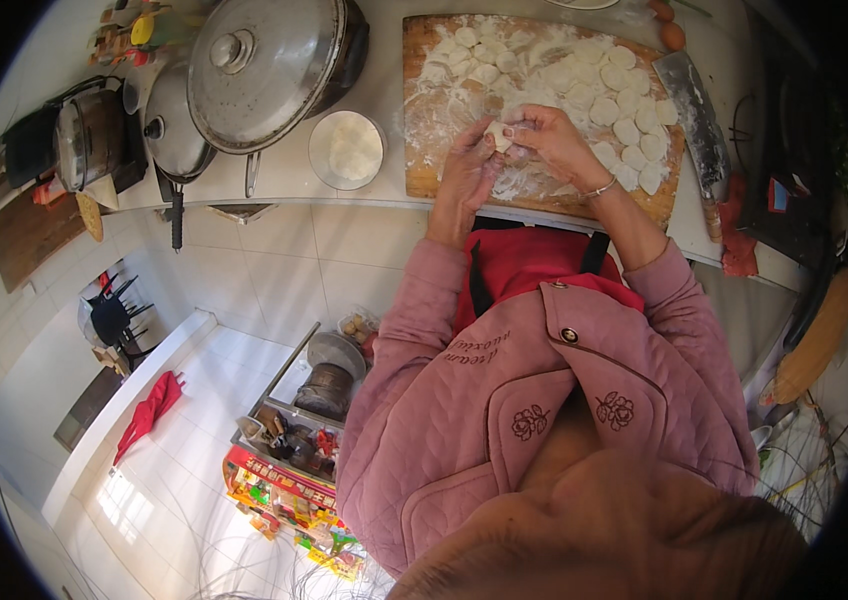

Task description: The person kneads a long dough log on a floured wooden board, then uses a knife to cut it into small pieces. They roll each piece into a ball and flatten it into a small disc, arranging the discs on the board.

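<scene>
My left hand [471, 165] and my right hand [553, 144] meet over a floured wooden board [422, 142]. Between their fingertips both pinch one small white dough piece [498, 137]. My right wrist wears a bracelet. Flat round dough pieces [605, 112] overlap across the board's right half, dusted with flour. More small dough pieces [485, 73] lie near its upper left. A cleaver [694, 112], its blade floury, lies along the board's right edge.
Left of the board are a bowl of flour [351, 150], a large lidded pan [266, 67] and a smaller lidded pan [173, 120]. A red cloth [737, 225] lies beside the cleaver's handle. Eggs [671, 36] sit beyond the board's upper right corner.
</scene>
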A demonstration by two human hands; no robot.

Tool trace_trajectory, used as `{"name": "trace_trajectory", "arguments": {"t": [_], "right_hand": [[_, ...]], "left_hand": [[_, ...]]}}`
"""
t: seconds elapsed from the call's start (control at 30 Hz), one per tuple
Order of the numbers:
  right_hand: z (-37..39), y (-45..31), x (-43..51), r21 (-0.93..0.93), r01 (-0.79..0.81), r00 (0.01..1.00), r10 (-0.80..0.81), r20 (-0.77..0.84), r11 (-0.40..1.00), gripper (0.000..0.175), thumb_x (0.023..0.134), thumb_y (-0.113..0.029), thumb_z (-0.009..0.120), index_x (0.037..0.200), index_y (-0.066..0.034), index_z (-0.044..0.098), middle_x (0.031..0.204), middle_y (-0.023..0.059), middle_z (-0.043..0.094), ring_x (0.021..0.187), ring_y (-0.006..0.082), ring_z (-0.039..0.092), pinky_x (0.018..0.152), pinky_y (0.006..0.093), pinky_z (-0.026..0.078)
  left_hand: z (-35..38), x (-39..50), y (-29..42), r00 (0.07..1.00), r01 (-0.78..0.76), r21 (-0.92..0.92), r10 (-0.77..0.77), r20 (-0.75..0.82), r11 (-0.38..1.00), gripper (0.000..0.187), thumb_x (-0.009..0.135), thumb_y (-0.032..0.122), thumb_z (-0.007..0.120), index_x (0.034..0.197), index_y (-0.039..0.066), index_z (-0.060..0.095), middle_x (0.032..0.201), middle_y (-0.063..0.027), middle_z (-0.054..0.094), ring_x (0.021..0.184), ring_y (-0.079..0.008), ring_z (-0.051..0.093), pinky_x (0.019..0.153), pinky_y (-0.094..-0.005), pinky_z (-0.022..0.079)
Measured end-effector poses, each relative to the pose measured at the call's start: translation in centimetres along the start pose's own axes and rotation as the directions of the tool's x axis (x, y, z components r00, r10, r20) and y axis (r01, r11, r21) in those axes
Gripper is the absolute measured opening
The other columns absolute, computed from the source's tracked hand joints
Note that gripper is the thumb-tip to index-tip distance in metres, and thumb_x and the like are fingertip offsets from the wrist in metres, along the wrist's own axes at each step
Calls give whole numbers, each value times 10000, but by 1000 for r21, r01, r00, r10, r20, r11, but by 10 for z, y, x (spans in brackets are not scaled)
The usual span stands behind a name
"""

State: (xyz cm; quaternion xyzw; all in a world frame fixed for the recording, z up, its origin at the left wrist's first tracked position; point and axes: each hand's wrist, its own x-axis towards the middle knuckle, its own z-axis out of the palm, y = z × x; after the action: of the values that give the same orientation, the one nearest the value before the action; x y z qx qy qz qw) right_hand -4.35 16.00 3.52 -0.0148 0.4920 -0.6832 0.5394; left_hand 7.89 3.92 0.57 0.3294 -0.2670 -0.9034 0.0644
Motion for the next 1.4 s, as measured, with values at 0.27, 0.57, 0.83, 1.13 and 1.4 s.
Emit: {"name": "trace_trajectory", "arguments": {"t": [0.27,0.57,0.83,1.13,1.4], "right_hand": [[6,4,-5,-542,509,841,-519,151,668,246,801,-2,653,1041,30,608,934,47,593,833,118,562,716,250,480],[0,8,-6,-566,379,899,-437,37,732,279,712,-6,676,984,18,619,914,106,586,812,209,596,708,299,480],[-1,5,-19,-708,413,860,-501,96,573,236,748,26,648,980,25,605,901,74,561,823,173,565,727,263,462],[-31,12,-43,-870,282,899,-429,91,405,241,693,-44,648,927,4,614,889,177,580,767,344,588,685,394,481],[-41,37,-39,-993,94,894,-445,51,76,135,759,-3,543,892,5,565,884,244,531,791,429,592,663,463,504]], "left_hand": [[-3,4,3,999,18,-41,-19,-28,999,248,918,103,605,1142,17,543,1041,-67,604,875,-118,582,763,-206,503],[27,-11,-3,948,-266,333,308,-80,905,216,896,69,630,1101,19,585,984,-47,614,840,-115,584,770,-237,494],[29,-11,-10,977,-151,348,193,-86,925,146,904,71,610,1029,-2,631,983,-72,633,823,-119,594,744,-238,494],[25,-30,-17,840,-417,848,494,223,328,321,801,64,705,1108,12,628,932,-101,613,824,-173,594,749,-294,502],[6,-1,-10,817,-392,919,443,370,-44,334,664,66,777,983,43,681,920,-131,621,855,-294,592,756,-348,494]]}}
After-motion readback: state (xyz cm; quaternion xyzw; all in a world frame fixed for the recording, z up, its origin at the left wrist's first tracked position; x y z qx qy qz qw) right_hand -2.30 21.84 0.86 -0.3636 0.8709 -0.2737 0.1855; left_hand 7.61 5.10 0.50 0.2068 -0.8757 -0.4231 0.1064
